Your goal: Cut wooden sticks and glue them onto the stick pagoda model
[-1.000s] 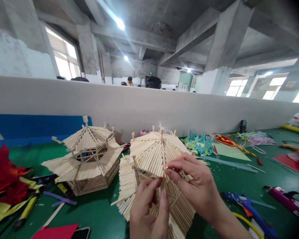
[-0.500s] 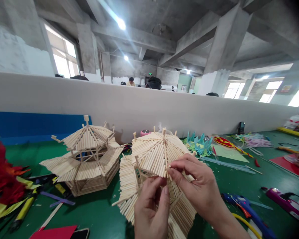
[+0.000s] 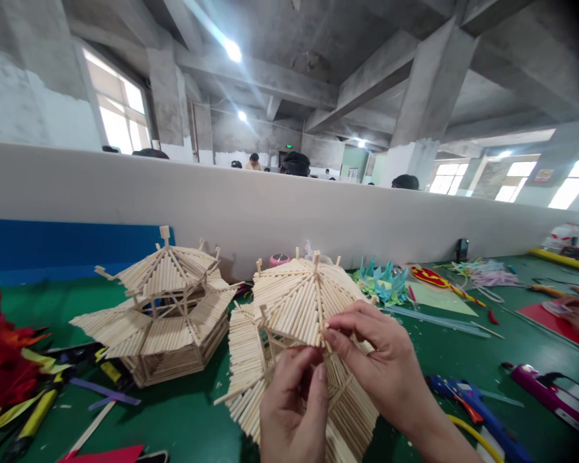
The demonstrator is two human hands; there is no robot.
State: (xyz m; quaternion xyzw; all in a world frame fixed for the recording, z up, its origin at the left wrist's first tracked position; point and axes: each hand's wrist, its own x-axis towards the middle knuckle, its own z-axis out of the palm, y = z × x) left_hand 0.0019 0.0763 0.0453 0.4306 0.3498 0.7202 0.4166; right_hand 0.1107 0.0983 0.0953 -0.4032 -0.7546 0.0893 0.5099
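Observation:
A two-tiered pavilion model (image 3: 294,302) made of round wooden sticks stands directly in front of me. At the front corner of its upper roof, my right hand (image 3: 376,360) pinches a short wooden stick piece (image 3: 326,326) between thumb and fingertips, against the lower end of the ridge. My left hand (image 3: 294,402) is closed just below that corner, fingers curled and thumb up; what its fingertips grip is hidden. A second, similar stick pavilion (image 3: 168,308) stands to the left, with short upturned pieces at its roof corners.
On the right lie a blue glue gun (image 3: 468,405) and a purple glue gun (image 3: 550,392). Blue-green paper leaves (image 3: 381,283) and glue sticks (image 3: 439,321) are behind. Red paper shapes (image 3: 9,347) sit left. A white partition (image 3: 251,206) runs behind; another person's hand (image 3: 572,315) is far right.
The view has shifted slightly, so the things on the table appear a little further left. Both hands keep their hold at the roof corner almost unmoved.

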